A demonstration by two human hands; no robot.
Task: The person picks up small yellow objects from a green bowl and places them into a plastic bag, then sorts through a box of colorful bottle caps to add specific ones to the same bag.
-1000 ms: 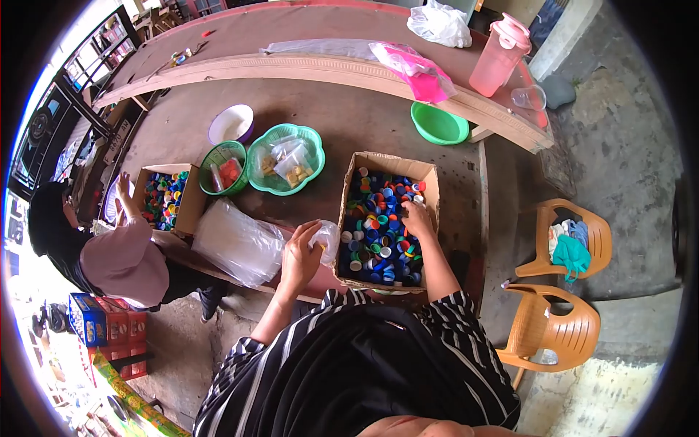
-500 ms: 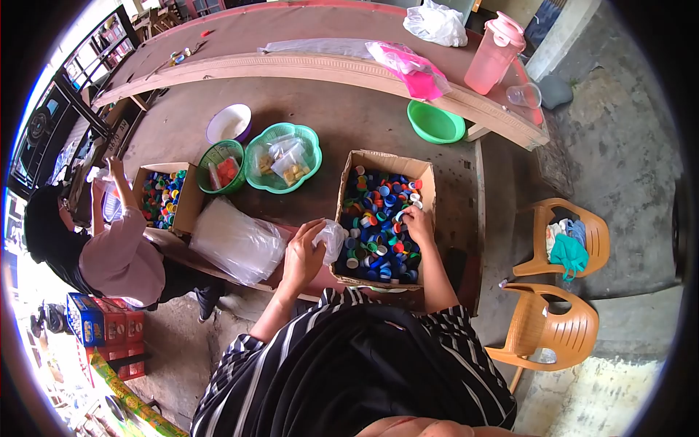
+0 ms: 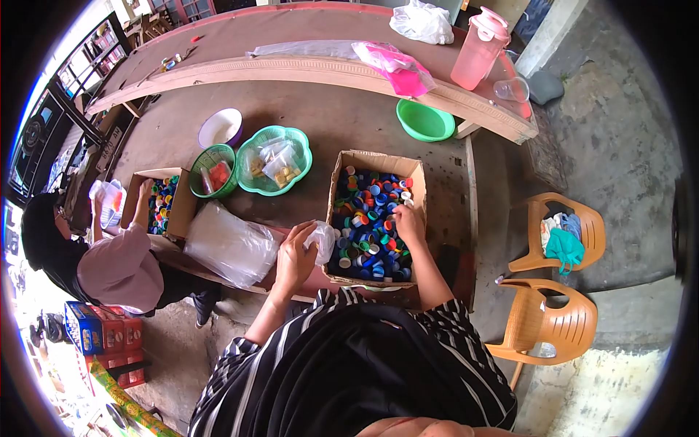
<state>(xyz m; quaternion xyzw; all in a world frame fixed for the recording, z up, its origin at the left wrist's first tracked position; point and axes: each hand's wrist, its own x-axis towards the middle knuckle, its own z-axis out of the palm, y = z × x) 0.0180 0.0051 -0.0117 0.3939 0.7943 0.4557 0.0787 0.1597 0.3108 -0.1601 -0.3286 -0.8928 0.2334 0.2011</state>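
A cardboard box (image 3: 420, 191) full of coloured bottle caps (image 3: 371, 233) stands in front of me. My left hand (image 3: 295, 255) is closed round a clear plastic bag (image 3: 321, 240) at the box's left edge. Over the right side of the caps is my right hand (image 3: 409, 222), its fingers bent down onto them; whether a cap is between the fingertips cannot be made out. A stack of clear plastic sheets or bags (image 3: 231, 246) lies left of my left hand.
Behind the stack are a turquoise basket (image 3: 306, 156), a green basket (image 3: 198, 186) and a white bowl (image 3: 220, 128). A co-worker (image 3: 116, 266) reaches into another cap box (image 3: 183, 211) at left. A green basin (image 3: 426, 122) sits at the back; orange chairs (image 3: 564, 320) stand right.
The view has shifted slightly. My right hand has moved a little across the caps, while my left still holds the bag. The co-worker's hand has come down into the left box.
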